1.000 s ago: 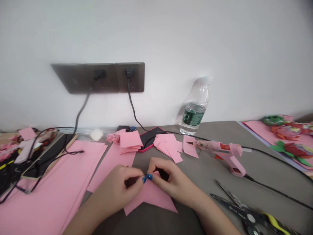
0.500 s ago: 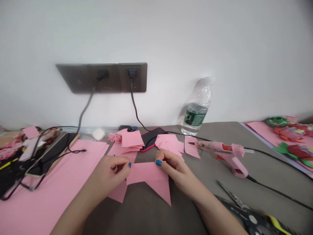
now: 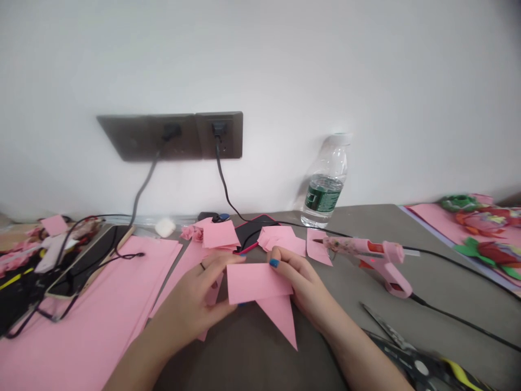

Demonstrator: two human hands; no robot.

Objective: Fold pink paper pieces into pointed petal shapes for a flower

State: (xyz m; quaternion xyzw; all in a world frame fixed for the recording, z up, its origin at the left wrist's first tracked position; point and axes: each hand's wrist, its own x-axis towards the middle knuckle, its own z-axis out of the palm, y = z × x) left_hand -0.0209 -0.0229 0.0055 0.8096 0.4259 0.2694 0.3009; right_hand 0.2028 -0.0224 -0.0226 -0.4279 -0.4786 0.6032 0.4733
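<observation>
head view. left hand and right hand close together, gripping a folded pink paper from its two sides. left fingers lie across its upper edge; right thumb rests near its top right corner. one pointed paper tip hangs below the fold. the paper is held over the grey worktop, middle of the front edge. just beyond it, pink paper squares and more pink paper squares lie on either side of a black phone. to the right, a pink hot glue gun lies on its side. scissors sit at the front right corner. large pink sheets cover the left end. a water bottle stands against the wall.
</observation>
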